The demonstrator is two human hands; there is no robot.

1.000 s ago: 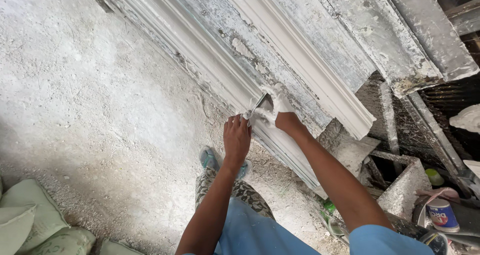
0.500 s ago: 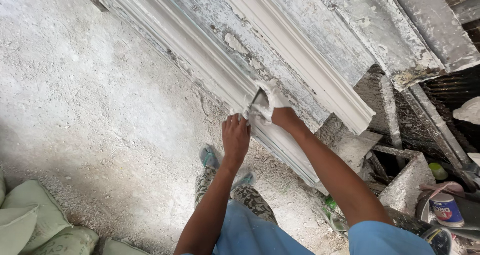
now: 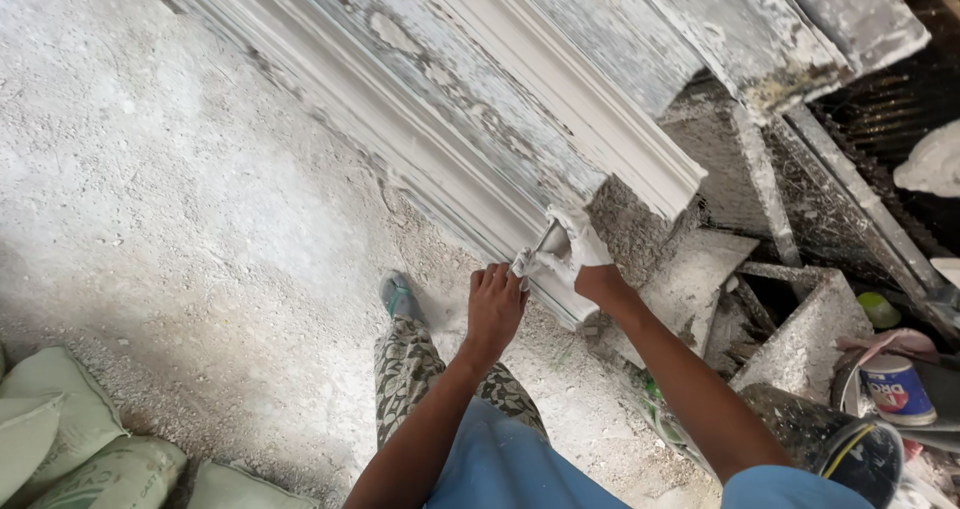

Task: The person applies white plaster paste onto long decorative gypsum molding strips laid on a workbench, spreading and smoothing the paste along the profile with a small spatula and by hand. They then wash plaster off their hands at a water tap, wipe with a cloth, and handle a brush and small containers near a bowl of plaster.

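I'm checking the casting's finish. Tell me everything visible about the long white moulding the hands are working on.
The long white plaster moulding runs diagonally from upper left to lower right on a rough, plaster-spattered bench. Its profile is stepped, with parallel ridges and grooves, and its square-cut near end shows. The surface looks smooth and matte. By the lower stepped edge near that end, the plaster-coated right hand presses a small tool, and the bare left hand rests its fingers just beside.

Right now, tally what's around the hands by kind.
Bare left hand: 1
Plaster-coated right hand: 1
Scraper blade in the right hand: 1
White plaster cornice moulding: 1
Pale green sacks: 3
Paint tin: 1
Total: 8
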